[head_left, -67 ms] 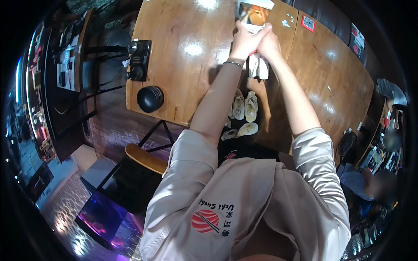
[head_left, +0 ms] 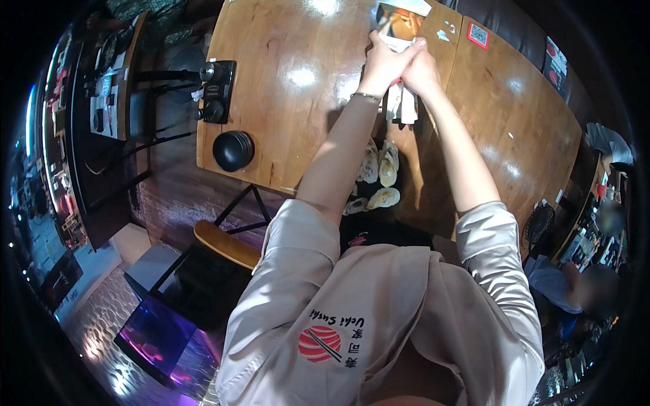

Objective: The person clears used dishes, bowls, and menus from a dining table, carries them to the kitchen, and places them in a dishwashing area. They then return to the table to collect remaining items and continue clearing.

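Both my hands are at the far side of the wooden table, pressed close together. My left hand (head_left: 384, 68) and my right hand (head_left: 421, 68) are closed around the near end of a picture-printed stand (head_left: 405, 22) with white edges. Its lower part is hidden by my fingers. Just below my wrists, white paper-like strips (head_left: 407, 107) with darker slim pieces between them stick out toward me. Nearer to me, between my forearms, several opened oysters (head_left: 388, 169) lie on something dark, partly covered by my left forearm.
A stack of black bowls (head_left: 233, 151) stands at the table's left corner, beside a black tray (head_left: 219, 91) holding small dark containers. A red-edged code card (head_left: 478, 36) lies at the far right. A wooden-topped chair (head_left: 227, 245) is at left. People sit or stand at far right.
The picture-printed stand and my hands have shifted slightly to the right. The whole view has moved a little; my hands keep their hold.
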`<control>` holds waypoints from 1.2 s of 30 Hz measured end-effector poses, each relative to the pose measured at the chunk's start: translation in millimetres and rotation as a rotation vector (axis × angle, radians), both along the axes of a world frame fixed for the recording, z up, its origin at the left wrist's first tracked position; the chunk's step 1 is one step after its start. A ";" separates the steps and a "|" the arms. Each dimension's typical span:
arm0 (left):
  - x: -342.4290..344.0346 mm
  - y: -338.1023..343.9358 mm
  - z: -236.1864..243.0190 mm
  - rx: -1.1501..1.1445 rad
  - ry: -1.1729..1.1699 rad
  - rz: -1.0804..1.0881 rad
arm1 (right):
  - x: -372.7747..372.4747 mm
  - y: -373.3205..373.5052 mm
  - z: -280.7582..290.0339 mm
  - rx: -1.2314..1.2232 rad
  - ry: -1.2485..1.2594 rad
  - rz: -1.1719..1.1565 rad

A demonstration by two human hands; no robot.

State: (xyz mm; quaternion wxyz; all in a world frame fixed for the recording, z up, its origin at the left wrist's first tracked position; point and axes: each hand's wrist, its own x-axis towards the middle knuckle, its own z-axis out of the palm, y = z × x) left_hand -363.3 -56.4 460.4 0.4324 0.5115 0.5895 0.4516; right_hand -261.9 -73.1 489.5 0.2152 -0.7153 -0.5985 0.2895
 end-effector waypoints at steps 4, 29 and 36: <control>54.6 -52.9 44.2 -0.073 -0.306 -0.181 | 82.5 -70.5 33.9 0.126 0.263 0.113; 363.0 -423.0 150.1 -0.758 -1.281 -0.579 | 426.7 -540.1 155.3 0.652 0.052 0.356; 396.0 -421.2 119.3 -0.565 -0.726 -0.507 | 462.0 -530.7 127.2 0.563 0.117 0.297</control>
